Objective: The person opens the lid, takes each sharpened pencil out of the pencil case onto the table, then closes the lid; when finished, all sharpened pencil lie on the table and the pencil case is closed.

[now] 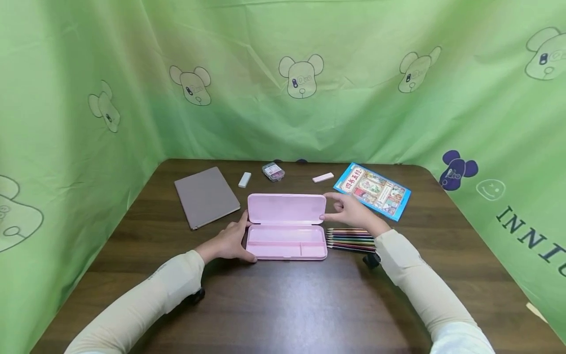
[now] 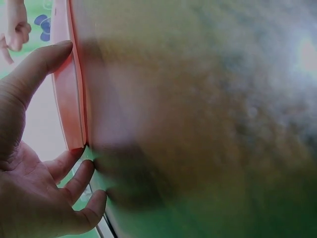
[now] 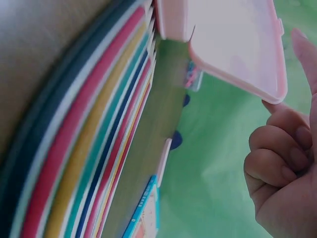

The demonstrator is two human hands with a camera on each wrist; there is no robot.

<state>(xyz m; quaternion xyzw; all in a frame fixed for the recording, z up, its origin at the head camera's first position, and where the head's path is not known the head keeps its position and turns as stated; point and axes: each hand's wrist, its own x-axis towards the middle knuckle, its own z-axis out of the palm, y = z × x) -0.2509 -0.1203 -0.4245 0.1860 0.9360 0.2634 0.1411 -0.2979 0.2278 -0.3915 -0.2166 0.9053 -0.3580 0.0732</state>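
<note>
The long pink plastic pencil case lay mid-table with its long axis running left to right and its hinged lid raised at the far side. The left hand, fingers relaxed, braced the case's left end, while the right hand touched the lid's right edge with loosely curled fingers. The opening step looked finished; filling it seemingly called for reaching the row of coloured pencils just right of the case.

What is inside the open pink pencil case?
The pencil case shows only bare pink compartments split by dividers; nothing lies in them. The coloured pencils lie outside on the table, to its right. The left hand covers part of its left end.
</note>
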